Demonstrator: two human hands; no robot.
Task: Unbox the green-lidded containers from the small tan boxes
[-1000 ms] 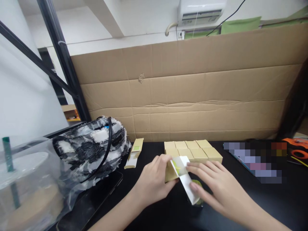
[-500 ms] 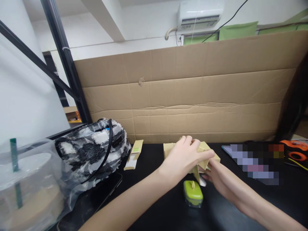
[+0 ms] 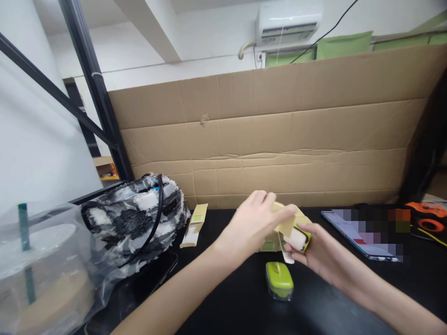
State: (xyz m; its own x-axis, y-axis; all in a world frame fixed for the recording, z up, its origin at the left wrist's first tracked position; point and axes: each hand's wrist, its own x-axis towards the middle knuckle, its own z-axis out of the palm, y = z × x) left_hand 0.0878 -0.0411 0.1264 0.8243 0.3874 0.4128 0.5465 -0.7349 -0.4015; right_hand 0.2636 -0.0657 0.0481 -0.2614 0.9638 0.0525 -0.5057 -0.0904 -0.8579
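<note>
My left hand [image 3: 254,218] is closed on a pale yellow cardboard box [image 3: 285,228] standing near the back of the black table, its end flap hanging loose. My right hand [image 3: 312,244] grips a small rounded white piece with a yellow-green rim [image 3: 296,238], at the box's open end. What kind of piece it is I cannot tell. Part of the box is hidden behind my left hand. In front of both hands sits a small green-lidded case [image 3: 280,279] with a clear base and a cream loop on top; neither hand touches it.
A folded pale yellow card piece [image 3: 194,225] lies left of the box. Further left are a furry black-and-white bag [image 3: 139,218] and a bagged drink cup [image 3: 45,265] with a green straw. On the right lie a phone [image 3: 349,232] and orange-handled scissors [image 3: 431,225]. Cardboard [image 3: 258,135] walls the back.
The white piece with the yellow-green rim has come into view in my right hand, beside the box's open end. My left hand has shifted slightly left with its hold on the box.
</note>
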